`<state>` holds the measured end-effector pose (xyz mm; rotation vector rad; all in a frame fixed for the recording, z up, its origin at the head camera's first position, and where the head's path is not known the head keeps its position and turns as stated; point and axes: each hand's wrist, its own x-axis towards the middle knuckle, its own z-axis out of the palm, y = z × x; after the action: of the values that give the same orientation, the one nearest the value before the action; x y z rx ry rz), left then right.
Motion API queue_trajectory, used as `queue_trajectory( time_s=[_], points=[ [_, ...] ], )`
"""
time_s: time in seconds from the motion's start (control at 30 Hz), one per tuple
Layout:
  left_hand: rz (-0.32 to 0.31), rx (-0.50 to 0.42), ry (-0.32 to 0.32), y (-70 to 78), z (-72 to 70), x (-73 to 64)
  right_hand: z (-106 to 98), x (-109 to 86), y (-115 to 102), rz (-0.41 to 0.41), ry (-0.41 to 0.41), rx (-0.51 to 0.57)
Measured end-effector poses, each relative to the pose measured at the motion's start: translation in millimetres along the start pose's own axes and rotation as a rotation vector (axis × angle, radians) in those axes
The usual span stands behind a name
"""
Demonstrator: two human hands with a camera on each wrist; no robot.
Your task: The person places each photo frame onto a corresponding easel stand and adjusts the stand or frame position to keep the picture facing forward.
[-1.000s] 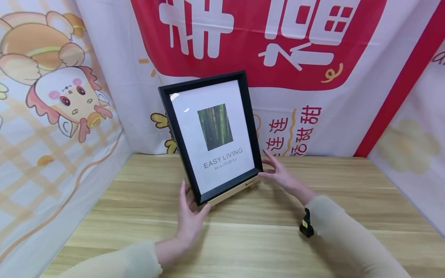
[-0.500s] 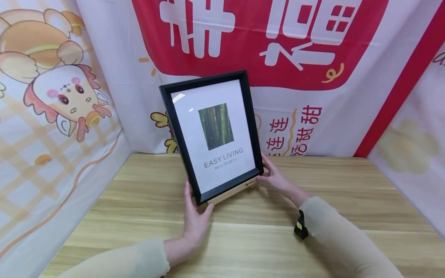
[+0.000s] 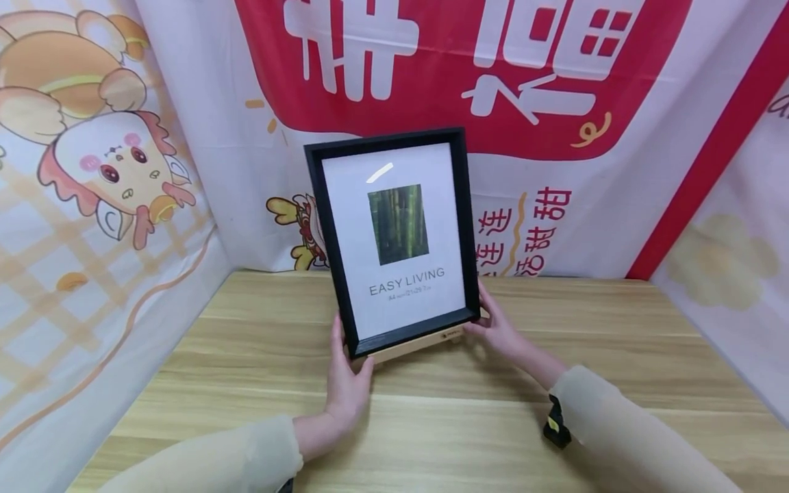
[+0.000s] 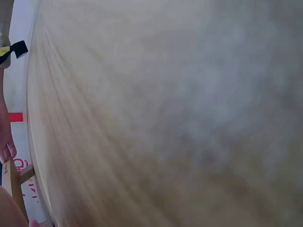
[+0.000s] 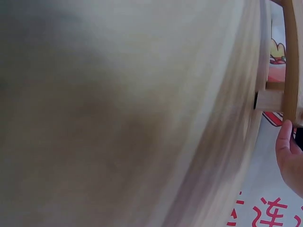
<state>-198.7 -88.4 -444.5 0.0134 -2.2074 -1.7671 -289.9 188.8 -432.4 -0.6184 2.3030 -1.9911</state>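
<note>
A black picture frame (image 3: 399,229) stands upright, leaning back, with a bamboo print and the words "EASY LIVING" behind its glass. Under it runs the front ledge of a light wooden stand (image 3: 413,347). At the lower left corner my left hand (image 3: 347,397) grips the stand, thumb in front of the ledge and fingers up the side. My right hand (image 3: 504,337) holds the lower right corner in much the same way; its thumb touches the wooden ledge (image 5: 292,61) in the right wrist view. The fingers behind the frame are hidden.
All of this is on a wood-grain table (image 3: 444,418). Behind it hangs a white cloth (image 3: 616,226) with a red panel and red characters. A cartoon-printed cloth (image 3: 111,274) closes off the left side. A black wrist camera (image 3: 556,424) hangs under the right sleeve.
The picture frame and stand have shifted slightly right and turned to stand straighter. Both hands moved along with them; the right hand's fingers, spread earlier, have closed in on the corner.
</note>
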Motion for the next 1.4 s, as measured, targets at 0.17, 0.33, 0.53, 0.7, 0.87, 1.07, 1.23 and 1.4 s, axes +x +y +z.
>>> queue_trajectory(
  time_s=[0.17,0.33,0.53,0.7,0.87,1.07,1.23,1.4],
  points=[
    [0.026,-0.008,-0.043,2.1,4.2,3.2,-4.2,-13.7,-3.1,0.022,0.044,-0.001],
    [0.019,0.004,-0.087,3.9,9.2,3.7,-9.0,-28.7,-4.7,0.041,0.096,-0.012],
    [-0.009,0.006,-0.155,5.7,15.6,6.2,-14.2,-47.0,-9.6,0.055,0.144,-0.028],
    [-0.049,-0.035,-0.212,9.3,17.8,10.3,-15.4,-62.3,-15.6,0.126,0.187,-0.100],
    [-0.055,-0.079,-0.264,7.9,17.9,15.1,-11.3,-74.1,-19.0,0.155,0.244,-0.134],
    [-0.047,-0.091,-0.326,3.3,14.3,21.2,-3.6,-82.2,-20.0,0.131,0.294,-0.130],
    [-0.051,-0.083,-0.341,1.4,13.1,24.2,0.2,-84.7,-20.5,0.120,0.313,-0.132],
    [-0.046,-0.080,-0.346,1.4,13.4,25.6,-0.6,-84.6,-19.1,0.119,0.321,-0.128]
  ],
)
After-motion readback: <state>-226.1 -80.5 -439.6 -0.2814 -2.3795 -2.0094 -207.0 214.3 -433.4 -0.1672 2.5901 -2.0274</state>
